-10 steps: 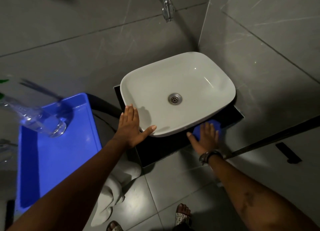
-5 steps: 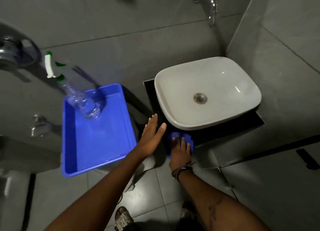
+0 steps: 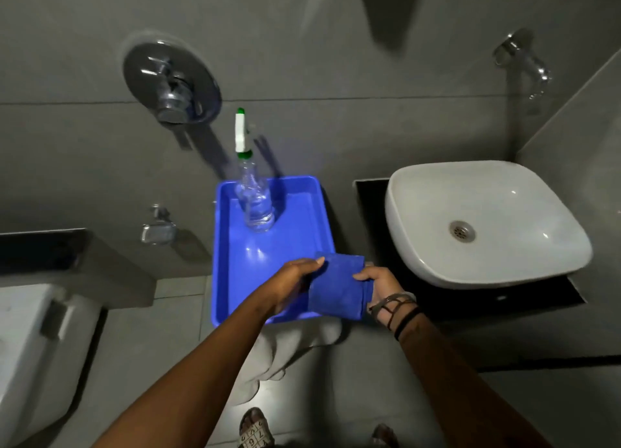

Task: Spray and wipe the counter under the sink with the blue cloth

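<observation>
Holding the blue cloth (image 3: 339, 288) between both hands, we are gripping it over the near right corner of the blue tray (image 3: 235, 279). Our left hand (image 3: 295, 281) is pinching its left edge, fingers (image 3: 314, 263) clamped on the fabric; our right hand (image 3: 378, 281) is clamping the right edge the same way. Beyond our fingers the spray bottle (image 3: 253, 202) is standing upright in the tray. Right of our fingers, the white sink (image 3: 484, 222) is sitting on the dark desk (image 3: 470, 304).
</observation>
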A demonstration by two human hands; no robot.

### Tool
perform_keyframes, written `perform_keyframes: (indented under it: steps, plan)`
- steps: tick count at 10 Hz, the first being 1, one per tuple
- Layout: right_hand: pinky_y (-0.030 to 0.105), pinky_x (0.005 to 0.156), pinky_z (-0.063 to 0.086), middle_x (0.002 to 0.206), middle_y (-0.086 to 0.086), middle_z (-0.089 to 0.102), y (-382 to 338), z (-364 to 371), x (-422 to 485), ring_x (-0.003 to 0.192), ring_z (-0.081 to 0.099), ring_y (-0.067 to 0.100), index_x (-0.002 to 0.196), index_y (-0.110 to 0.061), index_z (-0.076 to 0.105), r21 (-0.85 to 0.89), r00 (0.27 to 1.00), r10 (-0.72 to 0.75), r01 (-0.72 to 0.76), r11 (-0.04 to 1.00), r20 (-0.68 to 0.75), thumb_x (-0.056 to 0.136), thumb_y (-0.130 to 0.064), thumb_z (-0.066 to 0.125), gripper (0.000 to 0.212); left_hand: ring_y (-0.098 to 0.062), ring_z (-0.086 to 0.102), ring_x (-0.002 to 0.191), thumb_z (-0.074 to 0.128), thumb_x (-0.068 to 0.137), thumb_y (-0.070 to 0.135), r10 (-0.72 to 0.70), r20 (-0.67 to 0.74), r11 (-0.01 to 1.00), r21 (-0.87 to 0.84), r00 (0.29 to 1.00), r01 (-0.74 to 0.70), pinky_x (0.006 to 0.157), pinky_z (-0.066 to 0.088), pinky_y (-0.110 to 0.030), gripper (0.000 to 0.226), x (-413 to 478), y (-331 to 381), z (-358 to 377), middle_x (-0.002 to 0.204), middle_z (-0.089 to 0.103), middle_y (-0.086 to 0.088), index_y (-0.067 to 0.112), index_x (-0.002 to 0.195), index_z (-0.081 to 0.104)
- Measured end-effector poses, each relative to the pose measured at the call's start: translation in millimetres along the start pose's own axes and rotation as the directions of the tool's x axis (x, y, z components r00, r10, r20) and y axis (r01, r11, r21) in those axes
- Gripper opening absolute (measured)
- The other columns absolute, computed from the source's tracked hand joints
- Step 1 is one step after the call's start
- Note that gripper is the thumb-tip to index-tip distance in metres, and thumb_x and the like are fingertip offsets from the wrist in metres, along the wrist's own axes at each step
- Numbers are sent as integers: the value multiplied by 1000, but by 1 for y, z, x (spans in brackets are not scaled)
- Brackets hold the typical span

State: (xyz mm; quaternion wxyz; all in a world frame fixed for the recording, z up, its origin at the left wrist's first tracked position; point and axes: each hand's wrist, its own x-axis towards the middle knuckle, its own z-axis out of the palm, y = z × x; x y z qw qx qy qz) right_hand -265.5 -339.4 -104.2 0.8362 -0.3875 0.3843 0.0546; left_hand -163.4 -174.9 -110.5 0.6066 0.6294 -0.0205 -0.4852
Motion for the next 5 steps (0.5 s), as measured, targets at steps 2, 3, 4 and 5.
perform_keyframes:
  steps: [2, 3, 4, 5]
  plan:
    - [30, 56, 58, 69, 9, 75, 28, 66, 52, 61, 71, 25, 84, -5, 69, -127, 999, 22, -27, 991, -38, 85, -1, 53, 17, -17, 62, 65, 65, 91, 13, -36, -258, 999, -42, 965, 26, 63, 51, -28, 16, 1, -14, -67, 80, 68, -8, 4, 104, 67]
    - [22, 59, 53, 91, 12, 67, 53, 81, 87, 79, 63, 23, 110, 1, 59, -512, 980, -134, 43, 858, -144, 73, 13, 68, 40, -26, 64, 76, 68, 86, -3, -68, -377, 997, -1, 924, 73, 70, 56, -37, 24, 16, -35, -87, 93, 68, -17, 0, 109, 64]
    - [27, 78, 53, 115, 17, 60, 67, 87, 97, 101, 58, 27, 124, 3, 52, -653, 968, -184, 30, 757, -170, 72, 14, 69, 55, -29, 64, 88, 69, 82, -6, -41, -416, 993, 84, 908, 83, 82, 58, -42, 28, 24, -44, -90, 103, 68, -20, 1, 108, 61]
    - [41, 103, 44, 135, 23, 47, 78, 84, 107, 122, 52, 34, 133, 0, 46, -787, 889, -372, 23, 617, -266, 77, 7, 62, 59, -34, 64, 101, 72, 80, 1, 62, -485, 952, 290, 872, 94, 86, 53, -35, 35, 26, -54, -89, 112, 64, -23, -5, 112, 58]
